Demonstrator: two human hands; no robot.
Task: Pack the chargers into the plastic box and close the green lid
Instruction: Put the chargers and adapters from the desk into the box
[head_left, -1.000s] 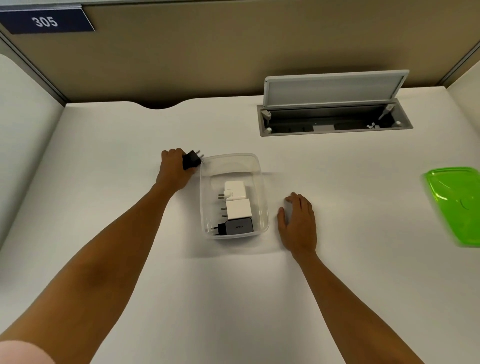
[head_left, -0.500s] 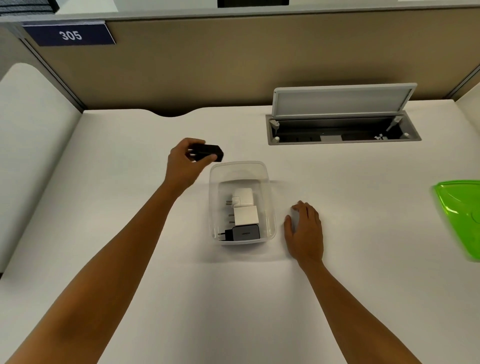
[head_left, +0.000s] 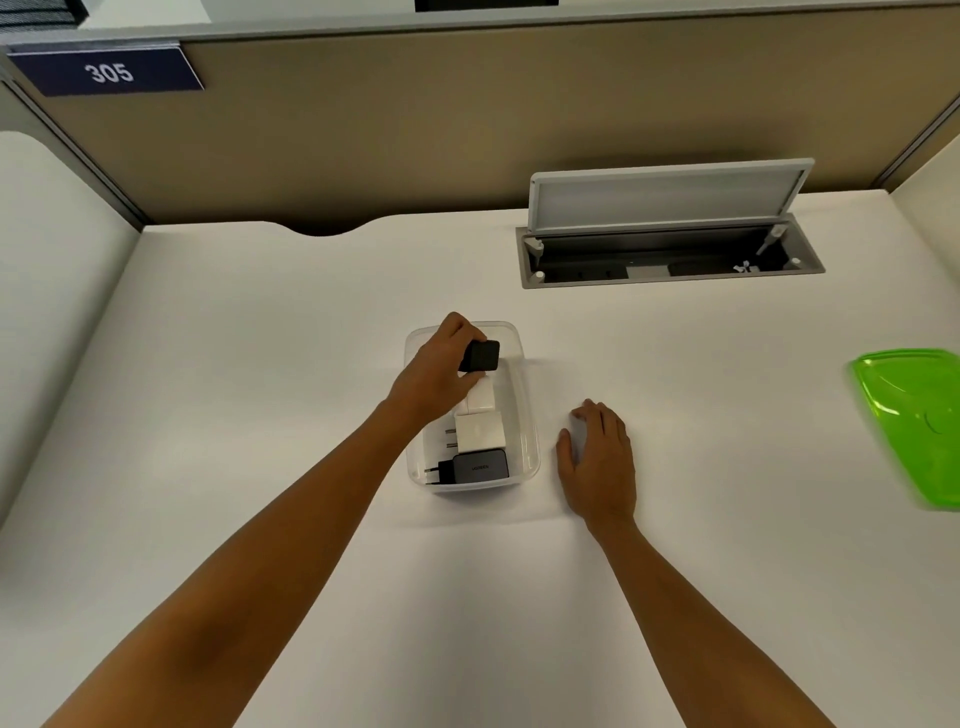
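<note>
Head view takes in my white desk (head_left: 260, 415), walled by a tan partition (head_left: 415, 130) at the far edge and side panels left and right. Wide bare surface lies to the left of my work and along the near edge between my forearms. At the far right, a cable hatch (head_left: 670, 244) is sunk into the desk with its flap raised. The green lid (head_left: 914, 426) lies at the right edge, well apart from everything else and partly cut off by the frame. The clear plastic box (head_left: 524, 415) sits mid-desk, uncovered. Inside it, a grey charger (head_left: 478, 466) lies against the near wall, a white charger (head_left: 480, 431) just beyond it, and another white one (head_left: 483, 397) partly under my fingers. My left hand (head_left: 436, 374) is clamped on a black charger (head_left: 480, 356) over the box's far half. My right hand (head_left: 597, 457) rests flat on the desk just right of the box, fingers loosely together, holding nothing.
</note>
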